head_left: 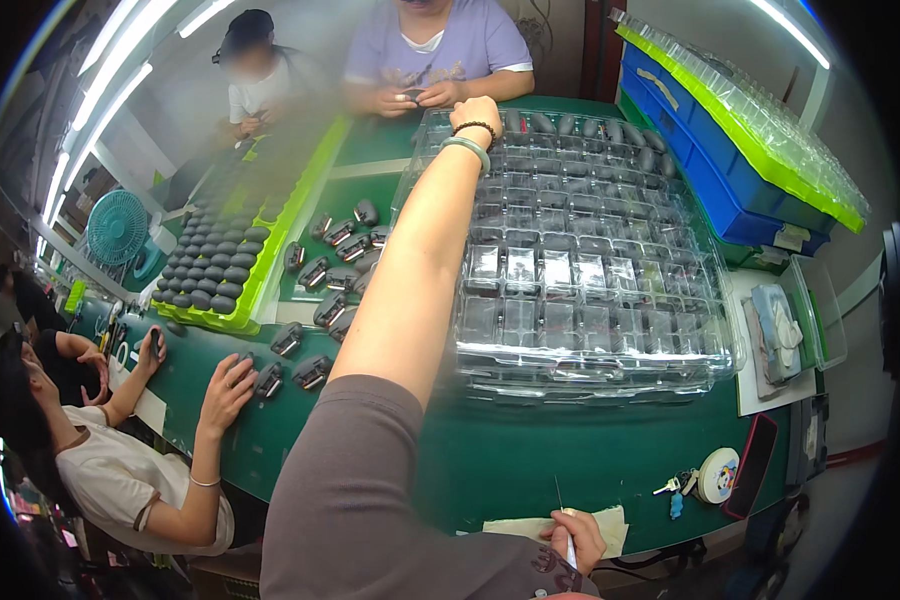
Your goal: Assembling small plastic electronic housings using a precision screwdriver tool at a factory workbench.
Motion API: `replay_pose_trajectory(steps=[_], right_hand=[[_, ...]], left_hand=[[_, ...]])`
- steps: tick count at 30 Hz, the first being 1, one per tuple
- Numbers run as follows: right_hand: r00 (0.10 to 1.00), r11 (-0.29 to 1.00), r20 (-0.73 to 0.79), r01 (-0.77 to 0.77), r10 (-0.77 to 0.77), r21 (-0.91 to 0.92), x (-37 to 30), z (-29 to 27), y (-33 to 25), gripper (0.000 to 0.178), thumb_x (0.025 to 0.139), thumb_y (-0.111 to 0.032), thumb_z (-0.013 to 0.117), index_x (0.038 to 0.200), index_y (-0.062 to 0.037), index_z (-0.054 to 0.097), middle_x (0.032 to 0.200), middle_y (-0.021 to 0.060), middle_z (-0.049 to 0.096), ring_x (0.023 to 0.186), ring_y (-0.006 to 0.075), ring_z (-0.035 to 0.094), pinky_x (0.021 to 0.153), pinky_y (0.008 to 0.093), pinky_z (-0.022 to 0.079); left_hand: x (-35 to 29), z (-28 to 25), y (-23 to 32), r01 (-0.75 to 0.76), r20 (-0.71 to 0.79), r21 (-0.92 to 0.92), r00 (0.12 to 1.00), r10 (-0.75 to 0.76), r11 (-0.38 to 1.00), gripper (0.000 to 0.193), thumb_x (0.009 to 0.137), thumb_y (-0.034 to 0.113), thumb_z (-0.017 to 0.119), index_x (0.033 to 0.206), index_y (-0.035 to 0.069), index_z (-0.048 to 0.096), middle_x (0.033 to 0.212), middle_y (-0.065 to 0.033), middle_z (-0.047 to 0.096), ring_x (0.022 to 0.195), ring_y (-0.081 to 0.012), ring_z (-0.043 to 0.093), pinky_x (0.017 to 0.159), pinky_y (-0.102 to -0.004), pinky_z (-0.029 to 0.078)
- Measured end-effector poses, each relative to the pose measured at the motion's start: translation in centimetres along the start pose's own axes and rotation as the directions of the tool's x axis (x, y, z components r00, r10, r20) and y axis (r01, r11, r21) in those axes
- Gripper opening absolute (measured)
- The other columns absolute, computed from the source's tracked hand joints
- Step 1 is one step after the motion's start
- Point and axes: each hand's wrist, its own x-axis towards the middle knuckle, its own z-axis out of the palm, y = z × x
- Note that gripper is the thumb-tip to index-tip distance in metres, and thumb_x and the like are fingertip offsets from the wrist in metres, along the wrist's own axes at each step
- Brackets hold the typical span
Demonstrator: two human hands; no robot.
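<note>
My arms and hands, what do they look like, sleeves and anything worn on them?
Your left arm has a short, plain grey-brown sleeve. On that wrist are a dark beaded bracelet and a pale green bangle. Neither the left hand nor the right hand wears a glove.

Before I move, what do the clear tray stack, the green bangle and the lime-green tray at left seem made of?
Clear tray stack: probably thin, glossy plastic, judging by see-through pockets and bright reflections.
Green bangle: smooth, evenly pale ring, apparently polished; possibly stone, glass or plastic.
Lime-green tray: likely smooth plastic, given its uniform colour.
</note>
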Motion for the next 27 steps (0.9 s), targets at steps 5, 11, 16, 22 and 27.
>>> replay_pose_trajectory(steps=[5,11,16,22,27], right_hand=[[0.975,0.98,0.094,0.199,-0.201,0.028,-0.1,-0.5,0.9,0.015,0.08,0.005,0.051,0.091,0.0049,0.061,0.086,0.0152,0.056,0.056,0.0158,0.06,0.053,0.0244,0.049],[1.0,1.0,0.02,0.009,-0.01,0.024,0.7,-0.4,-1.1,0.017,0.076,-0.006,0.056,0.087,0.0052,0.063,0.079,0.0176,0.059,0.062,0.022,0.059,0.058,0.0298,0.049],[0.995,0.998,0.077,0.062,-0.062,0.002,0.7,-0.7,-1.1,0.015,0.076,-0.005,0.055,0.085,0.0052,0.062,0.081,0.0159,0.059,0.066,0.0212,0.058,0.059,0.0293,0.047],[0.974,0.97,0.215,-0.116,0.069,0.212,1.3,-0.1,-3.0,0.018,0.083,-0.008,0.049,0.088,0.005,0.06,0.085,0.0124,0.058,0.063,0.0157,0.055,0.058,0.0245,0.044],[0.995,0.987,0.1,-0.01,-0.006,0.162,2.6,-0.5,-3.8,0.022,0.089,-0.009,0.043,0.095,0.0043,0.059,0.086,0.0092,0.058,0.065,0.0111,0.05,0.06,0.0229,0.042]], left_hand=[[1.7,-3.0,-5.3,-0.013,-0.143,-0.339,0.989,-0.038,0.941,0.046,0.071,0.035,0.068,0.09,-0.007,0.062,0.088,-0.021,0.063,0.068,-0.0294,0.063,0.075,-0.0355,0.051],[-10.3,-10.3,-6.0,0.223,0.208,-0.974,0.947,0.244,-0.032,0.028,0.088,0.014,0.054,0.108,-0.006,0.049,0.091,-0.0104,0.058,0.078,-0.0192,0.057,0.071,-0.0347,0.052],[-21.9,-15.9,-9.0,0.206,0.159,-0.97,0.939,0.306,-0.13,0.026,0.088,0.012,0.053,0.109,-0.001,0.048,0.096,-0.0104,0.059,0.082,-0.0188,0.059,0.077,-0.0331,0.051],[-33.3,-18.3,-12.6,0.217,0.2,-0.969,0.969,0.143,-0.117,0.03,0.085,0.014,0.058,0.109,0.001,0.047,0.097,-0.0092,0.058,0.083,-0.0168,0.06,0.07,-0.0307,0.053],[-39.5,-16.6,-10.4,0.438,0.315,-0.842,0.874,0.37,-0.316,0.038,0.083,0.012,0.059,0.117,0.003,0.045,0.098,-0.0076,0.056,0.074,-0.0167,0.06,0.061,-0.0332,0.054]])
